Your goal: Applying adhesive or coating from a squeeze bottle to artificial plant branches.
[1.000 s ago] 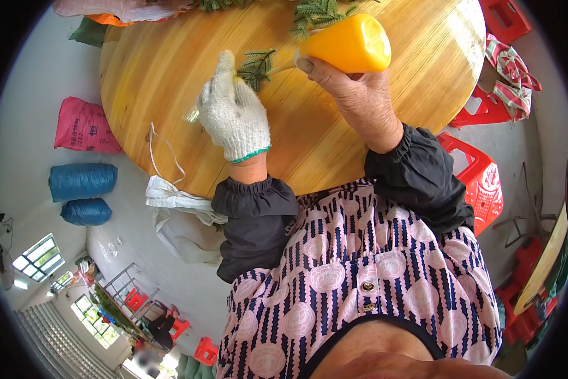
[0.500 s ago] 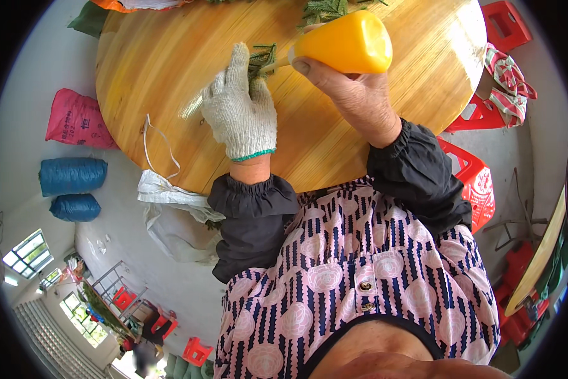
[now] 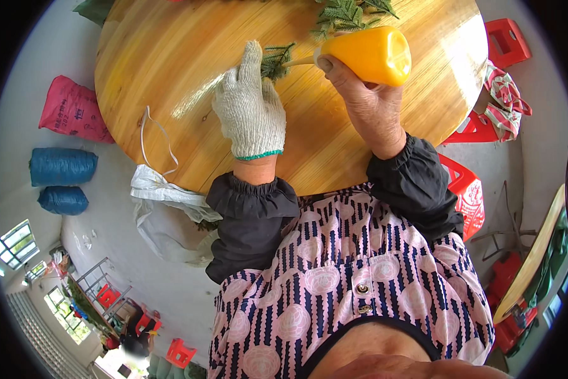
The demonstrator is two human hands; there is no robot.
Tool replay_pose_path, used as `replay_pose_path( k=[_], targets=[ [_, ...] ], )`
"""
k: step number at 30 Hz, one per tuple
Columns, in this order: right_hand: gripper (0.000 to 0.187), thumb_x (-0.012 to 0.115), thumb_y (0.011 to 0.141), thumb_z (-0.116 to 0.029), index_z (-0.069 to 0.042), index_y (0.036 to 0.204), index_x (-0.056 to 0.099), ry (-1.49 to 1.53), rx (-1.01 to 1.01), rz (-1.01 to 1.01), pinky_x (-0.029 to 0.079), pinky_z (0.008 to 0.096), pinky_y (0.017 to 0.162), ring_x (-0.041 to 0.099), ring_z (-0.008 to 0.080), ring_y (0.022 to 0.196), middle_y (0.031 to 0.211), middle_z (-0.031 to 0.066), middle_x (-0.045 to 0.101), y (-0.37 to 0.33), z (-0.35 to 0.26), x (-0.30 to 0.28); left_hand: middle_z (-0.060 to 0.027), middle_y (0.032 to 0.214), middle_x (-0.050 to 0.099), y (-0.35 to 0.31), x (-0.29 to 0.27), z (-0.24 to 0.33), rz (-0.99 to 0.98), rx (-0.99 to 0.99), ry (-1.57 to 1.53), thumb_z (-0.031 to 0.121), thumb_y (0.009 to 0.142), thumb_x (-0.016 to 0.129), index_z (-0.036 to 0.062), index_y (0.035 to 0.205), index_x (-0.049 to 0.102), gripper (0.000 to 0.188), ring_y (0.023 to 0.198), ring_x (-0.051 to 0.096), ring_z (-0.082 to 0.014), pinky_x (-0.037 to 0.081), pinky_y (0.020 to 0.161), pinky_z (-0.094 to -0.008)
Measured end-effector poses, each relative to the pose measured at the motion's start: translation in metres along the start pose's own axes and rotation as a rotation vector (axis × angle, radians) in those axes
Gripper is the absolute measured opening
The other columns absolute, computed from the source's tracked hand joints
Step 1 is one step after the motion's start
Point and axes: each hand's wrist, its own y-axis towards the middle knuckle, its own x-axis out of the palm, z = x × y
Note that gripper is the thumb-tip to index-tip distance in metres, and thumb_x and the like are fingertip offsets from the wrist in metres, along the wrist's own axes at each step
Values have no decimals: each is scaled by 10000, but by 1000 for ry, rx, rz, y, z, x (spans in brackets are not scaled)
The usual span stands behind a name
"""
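Observation:
A knitted white glove with a green cuff covers my left hand. Its thumb and forefinger are closed on a small green pine-like sprig. In my bare right hand is a yellow squeeze bottle, tipped on its side with the base toward the right. The bottle's thin tan nozzle points left and meets the right side of the sprig, as far as I can see. The glove hides the sprig's lower end.
More green branches lie at the far side of the round wooden table. A whitish plastic bag hangs at its near left edge. Red stools stand to the right; pink and blue sacks lie left.
The bottle and my right hand have moved right and slightly nearer, drawing the nozzle back along the sprig. More of the sprig shows beside the glove. The whole view has shifted a little.

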Motion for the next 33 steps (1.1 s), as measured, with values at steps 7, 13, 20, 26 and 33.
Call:
replay_pose_path(
  k=[7,13,20,26,33],
  targets=[
    [256,793,911,-72,5,1135,694,127,-2,60,574,269,760,705,143,844,988,62,738,0,3,-3,-166,1014,621,0,-1,0,-18,29,11,33,829,699,167,1468,562,668,986,611,-393,477,878,-525],
    [292,755,928,-90,28,1179,666,232,-1,102,562,336,739,686,197,850,1022,104,715,2,6,-12,-150,1034,619,3,1,-2,11,61,28,34,815,700,185,1480,558,696,982,604,-382,474,876,-523],
    [290,742,924,-87,28,1179,664,282,-107,43,557,337,730,684,196,860,1021,103,709,9,2,-24,-112,1060,619,3,0,-2,76,190,91,31,781,693,159,1498,541,745,995,595,-343,461,914,-506],
    [222,767,903,-76,5,1098,699,101,13,27,576,291,750,695,151,828,975,72,735,15,14,-21,-98,1056,636,8,1,-1,89,198,55,62,765,708,139,1449,592,698,995,601,-328,456,928,-502],
    [228,837,854,-91,-10,1010,692,175,-16,35,541,276,719,670,102,820,910,9,709,13,19,-22,-58,874,644,14,-1,19,336,284,85,153,793,752,154,1312,709,521,928,607,-296,447,948,-490]
  ],
)
